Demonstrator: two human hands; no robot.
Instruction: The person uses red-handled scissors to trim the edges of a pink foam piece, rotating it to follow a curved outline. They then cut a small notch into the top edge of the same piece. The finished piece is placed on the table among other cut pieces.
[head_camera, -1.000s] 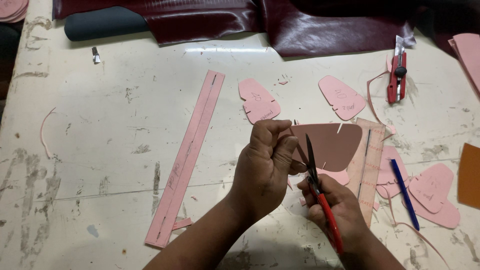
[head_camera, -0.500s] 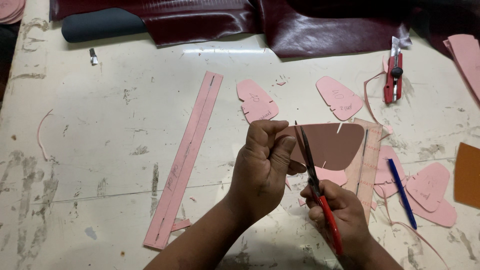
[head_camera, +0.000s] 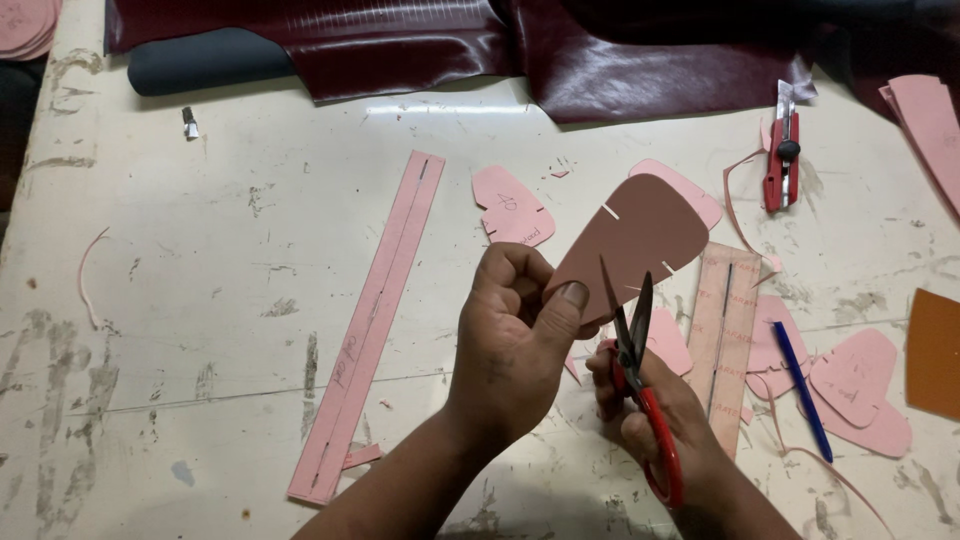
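Observation:
My left hand pinches the lower edge of a rounded brown leather piece and holds it tilted up above the table. The piece has small slits along its edge. My right hand grips red-handled scissors, whose dark blades are slightly parted and point up at the piece's lower edge. Both hands are close together near the table's front.
A long pink strip lies left of my hands, a shorter slotted pink strip to the right. Pink pattern pieces lie scattered, with a blue pen, a red utility knife, dark red leather at the back and a tan piece.
My left hand has lifted and turned the brown piece so that it stands up and to the right. The scissors have shifted to its lower edge.

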